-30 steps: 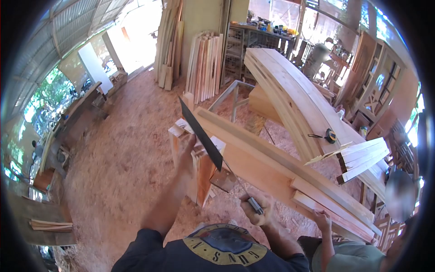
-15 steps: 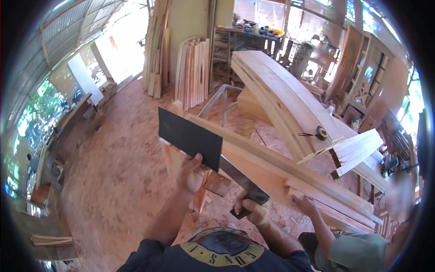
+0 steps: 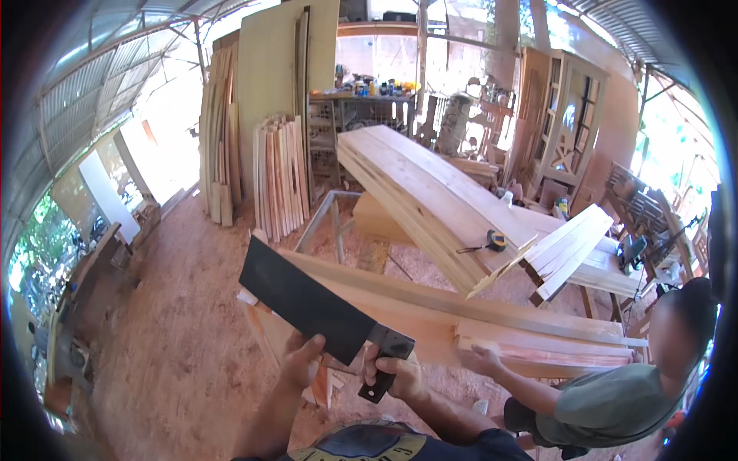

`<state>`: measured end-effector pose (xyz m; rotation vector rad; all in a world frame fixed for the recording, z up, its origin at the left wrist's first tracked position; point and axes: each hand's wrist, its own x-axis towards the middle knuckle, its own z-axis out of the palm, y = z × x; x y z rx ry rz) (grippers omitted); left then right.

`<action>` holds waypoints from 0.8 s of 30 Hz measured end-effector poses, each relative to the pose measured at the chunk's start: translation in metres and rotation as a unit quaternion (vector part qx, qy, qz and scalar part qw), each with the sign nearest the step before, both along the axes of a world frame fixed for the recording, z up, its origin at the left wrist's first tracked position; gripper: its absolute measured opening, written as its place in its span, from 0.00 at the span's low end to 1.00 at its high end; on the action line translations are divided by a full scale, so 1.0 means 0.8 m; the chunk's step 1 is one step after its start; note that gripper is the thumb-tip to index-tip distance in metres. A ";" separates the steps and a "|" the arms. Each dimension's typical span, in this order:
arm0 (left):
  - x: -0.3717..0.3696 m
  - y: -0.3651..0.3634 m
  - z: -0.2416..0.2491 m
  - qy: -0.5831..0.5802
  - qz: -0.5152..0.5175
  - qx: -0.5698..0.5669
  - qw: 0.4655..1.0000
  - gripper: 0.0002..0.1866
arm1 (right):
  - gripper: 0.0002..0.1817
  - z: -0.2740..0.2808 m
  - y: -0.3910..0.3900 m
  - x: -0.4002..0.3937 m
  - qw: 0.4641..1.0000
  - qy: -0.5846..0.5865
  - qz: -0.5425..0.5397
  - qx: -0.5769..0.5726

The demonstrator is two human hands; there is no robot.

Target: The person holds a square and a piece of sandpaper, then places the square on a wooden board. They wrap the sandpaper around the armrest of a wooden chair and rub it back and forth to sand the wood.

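My right hand (image 3: 403,376) is wrapped round the black handle of what looks like a handsaw (image 3: 392,343), held above the workpiece. A wide, flat, dark rectangular sleeve (image 3: 304,296) covers most of its blade; only a short metal stretch beside the handle shows. My left hand (image 3: 302,359) pinches the sleeve's lower edge, thumb on the near face. Beyond and beneath lies a long pale timber beam (image 3: 400,296), partly hidden by the sleeve.
At right, a co-worker in a green shirt (image 3: 611,407) has a hand (image 3: 480,359) on narrow boards (image 3: 553,349) along the beam. Stacked planks (image 3: 430,192) behind carry a tape measure (image 3: 496,240). Upright boards (image 3: 280,177) lean at the back, above a dusty floor (image 3: 169,307).
The bare blade between handle and sleeve has grown much shorter, as handle and sleeve have come together. My view has lifted and turned right. The co-worker's head now shows more.
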<state>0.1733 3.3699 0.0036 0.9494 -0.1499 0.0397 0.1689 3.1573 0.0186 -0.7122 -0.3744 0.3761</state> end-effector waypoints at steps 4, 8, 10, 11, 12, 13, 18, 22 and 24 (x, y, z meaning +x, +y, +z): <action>-0.008 -0.001 -0.027 0.036 -0.059 -0.109 0.992 0.29 | 0.12 -0.007 0.003 -0.001 1.000 0.009 0.011 0.009; -0.013 -0.001 -0.039 0.029 -0.095 -0.066 0.993 0.35 | 0.13 -0.005 0.010 -0.004 0.999 0.005 0.036 -0.008; -0.017 0.004 -0.032 0.042 -0.073 0.001 0.996 0.35 | 0.13 -0.010 0.018 -0.004 0.999 -0.008 0.053 -0.011; -0.025 0.007 -0.021 0.064 -0.045 0.039 0.996 0.35 | 0.13 -0.010 0.022 -0.002 0.998 -0.015 0.062 -0.013; -0.031 0.010 -0.014 0.088 -0.016 0.076 0.993 0.34 | 0.13 -0.008 0.025 0.000 0.996 -0.012 0.073 -0.040; -0.037 0.015 -0.014 0.071 0.018 0.075 0.994 0.33 | 0.13 -0.006 0.030 0.000 0.994 -0.009 0.085 -0.066; -0.089 0.046 0.007 0.031 0.089 0.003 0.996 0.28 | 0.11 0.004 0.087 -0.005 0.975 0.052 0.214 -0.035; -0.153 0.076 0.011 0.022 0.178 -0.046 0.983 0.26 | 0.09 0.010 0.154 -0.028 0.938 0.112 0.328 -0.011; -0.173 0.111 -0.023 0.041 0.242 -0.032 0.969 0.26 | 0.11 0.009 0.186 -0.040 0.925 0.116 0.360 -0.040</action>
